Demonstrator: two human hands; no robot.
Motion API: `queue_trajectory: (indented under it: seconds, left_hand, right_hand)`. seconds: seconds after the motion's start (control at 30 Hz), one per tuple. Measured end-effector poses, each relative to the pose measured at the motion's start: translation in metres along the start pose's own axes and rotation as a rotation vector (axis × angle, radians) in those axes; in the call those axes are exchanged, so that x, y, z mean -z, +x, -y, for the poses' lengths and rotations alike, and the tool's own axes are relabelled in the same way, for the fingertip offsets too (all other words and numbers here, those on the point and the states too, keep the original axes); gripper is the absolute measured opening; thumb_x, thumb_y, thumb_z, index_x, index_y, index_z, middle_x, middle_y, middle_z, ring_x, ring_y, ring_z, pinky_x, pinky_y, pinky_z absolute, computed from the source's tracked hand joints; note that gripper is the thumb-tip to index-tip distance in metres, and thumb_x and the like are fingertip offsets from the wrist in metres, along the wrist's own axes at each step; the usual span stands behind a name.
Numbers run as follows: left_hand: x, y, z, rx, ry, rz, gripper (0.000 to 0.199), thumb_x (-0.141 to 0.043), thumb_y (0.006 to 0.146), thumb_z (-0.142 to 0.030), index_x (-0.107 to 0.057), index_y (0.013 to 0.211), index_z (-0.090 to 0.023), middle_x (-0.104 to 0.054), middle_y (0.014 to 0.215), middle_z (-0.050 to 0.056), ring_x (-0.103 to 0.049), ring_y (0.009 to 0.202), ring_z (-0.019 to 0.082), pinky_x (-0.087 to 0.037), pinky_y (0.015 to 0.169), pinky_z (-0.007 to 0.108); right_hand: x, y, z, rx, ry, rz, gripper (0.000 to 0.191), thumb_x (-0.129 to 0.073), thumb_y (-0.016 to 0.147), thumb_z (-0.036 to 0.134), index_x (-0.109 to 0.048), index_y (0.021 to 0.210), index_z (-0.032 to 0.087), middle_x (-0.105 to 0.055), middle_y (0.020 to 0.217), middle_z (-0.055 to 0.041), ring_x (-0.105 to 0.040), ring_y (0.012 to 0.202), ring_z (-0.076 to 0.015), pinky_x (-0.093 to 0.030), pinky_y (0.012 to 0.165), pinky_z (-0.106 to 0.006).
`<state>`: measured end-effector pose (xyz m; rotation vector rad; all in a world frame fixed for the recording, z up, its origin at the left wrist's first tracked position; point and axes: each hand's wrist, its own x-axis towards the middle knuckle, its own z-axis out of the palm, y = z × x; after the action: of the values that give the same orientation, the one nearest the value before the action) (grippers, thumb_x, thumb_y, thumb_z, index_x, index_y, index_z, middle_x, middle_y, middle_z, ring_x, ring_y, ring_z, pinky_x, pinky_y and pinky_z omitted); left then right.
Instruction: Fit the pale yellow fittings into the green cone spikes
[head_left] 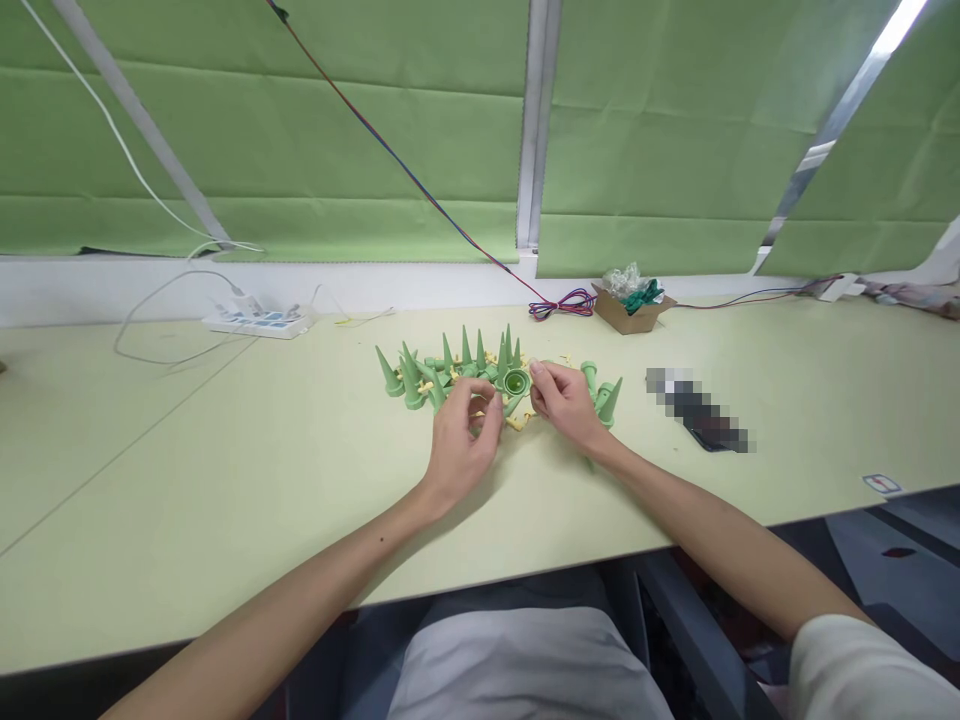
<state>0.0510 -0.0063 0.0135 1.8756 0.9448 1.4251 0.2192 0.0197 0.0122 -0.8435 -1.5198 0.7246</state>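
Green blinds [337, 140] filled the far side of the scene, broken by pale upright strips [529, 130]. Below them stretched a pale counter [225, 480], with a thin seam running across its left part. At its near edge showed the person's light shirt [532, 660]. Across the middle of the counter lay a loose spread of green parts [487, 372], partly covered by the hands. Left hand [461, 430] and right hand [566, 400] met over the near side of this spread, the left with its fingers curled towards the thumb, the right with thumb and forefinger brought together; whether either gripped a part, I could not tell. Far to the left sat a white power strip [259, 322] with plugs and a white cable. To the right of the hands lay a dark object [709, 425], mostly blurred into blocks. Farther back stood a small cardboard box [625, 315] holding clear and dark green material, just beside a coil of red and blue wire [562, 303]. Within the spread, pointed green cones [466, 347] stood mostly upright on the far and left sides. Between the two hands' fingertips was a round green cup [516, 382], its ringed opening showing. Smallest were the yellow pieces [517, 424] scattered among the green ones.
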Motion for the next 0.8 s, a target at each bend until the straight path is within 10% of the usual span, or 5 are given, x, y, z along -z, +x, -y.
queue_trajectory:
  seconds: [0.3, 0.8]
  left_hand:
    - [-0.0008, 0.0058, 0.001, 0.381, -0.397, 0.135, 0.053, -0.05, 0.092, -0.063, -0.054, 0.067, -0.017, -0.058, 0.062, 0.004, -0.057, 0.047, 0.015, -0.047, 0.038, 0.028]
    - [0.0019, 0.0035, 0.0004, 0.241, -0.222, 0.189, 0.033, -0.06, 0.092, -0.049, -0.056, 0.081, -0.018, -0.056, 0.063, 0.0, -0.057, 0.049, 0.013, -0.049, 0.044, 0.026]
  right_hand:
    - [0.0008, -0.0023, -0.0001, 0.128, -0.162, 0.099, 0.047, -0.047, 0.1, 0.049, -0.044, 0.062, 0.02, -0.044, 0.055, 0.0028, -0.039, 0.051, -0.0101, -0.032, 0.052, -0.027]
    - [0.0005, -0.0024, -0.0048, 0.086, -0.221, 0.155, 0.046, -0.043, 0.1, 0.048, -0.037, 0.063, 0.022, -0.038, 0.052, 0.0042, -0.033, 0.052, -0.0117, -0.029, 0.052, -0.028]
